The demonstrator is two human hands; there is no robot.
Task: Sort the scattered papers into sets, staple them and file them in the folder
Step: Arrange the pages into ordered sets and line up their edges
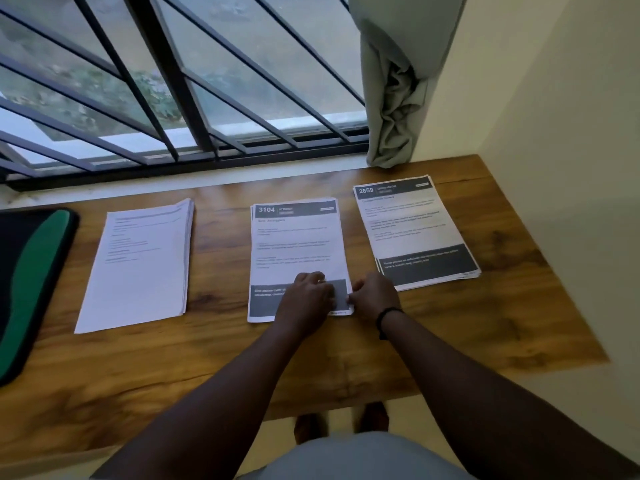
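Setting: wooden desk point(450, 341) under a barred window.
Hands: left hand point(306, 299) lies on the 3104 stack's point(298, 244) near right corner, fingers bent; right hand point(374, 296) pinches that edge.
Risk: sheets may fan askew if that pinch slips.
Look: 3104 stack sits mid-desk, slightly fanned, dark bands; 2659 stack point(415, 230) right of it, plain stack point(138, 265) left.

The middle paper stack point(298, 251) carries the number "3104" in white on the dark header band of its top sheet. The right paper stack point(414, 230) shows "2659" likewise; all smaller print on the sheets is too blurred to read.
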